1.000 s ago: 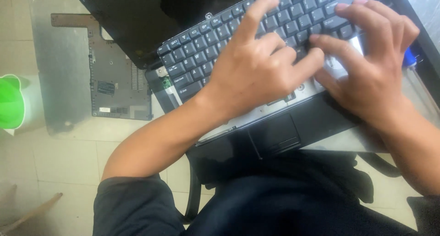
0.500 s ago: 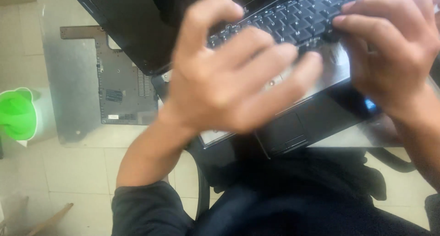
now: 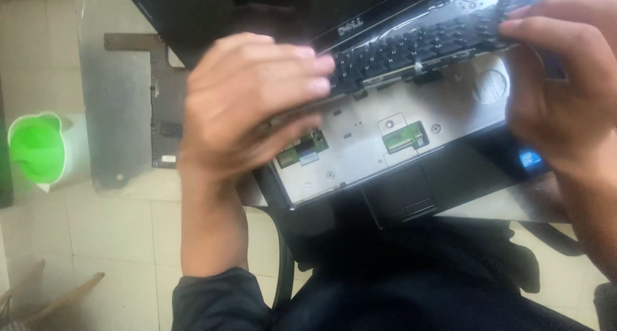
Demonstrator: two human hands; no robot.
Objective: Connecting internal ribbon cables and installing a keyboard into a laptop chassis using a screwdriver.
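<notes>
A black laptop [image 3: 450,170] rests on my lap, lid open. Its black keyboard [image 3: 411,51] is lifted and tilted up toward the screen, baring the silver metal tray [image 3: 385,148] beneath with two small green connector sockets. My left hand [image 3: 250,106] grips the keyboard's left end from above. My right hand [image 3: 553,87] holds the keyboard's right end, fingers curled over its edge. The touchpad [image 3: 402,193] sits below the bared tray.
A grey laptop cover panel [image 3: 119,106] lies on the tiled floor at left, with a dark circuit board [image 3: 166,119] on it. A green and white plastic jug [image 3: 38,148] stands at the far left. Wooden sticks [image 3: 58,299] lie at the lower left.
The keyboard lay flat under both hands; now it is raised off the laptop and tipped toward the screen, exposing the silver tray. Both hands shifted upward with it.
</notes>
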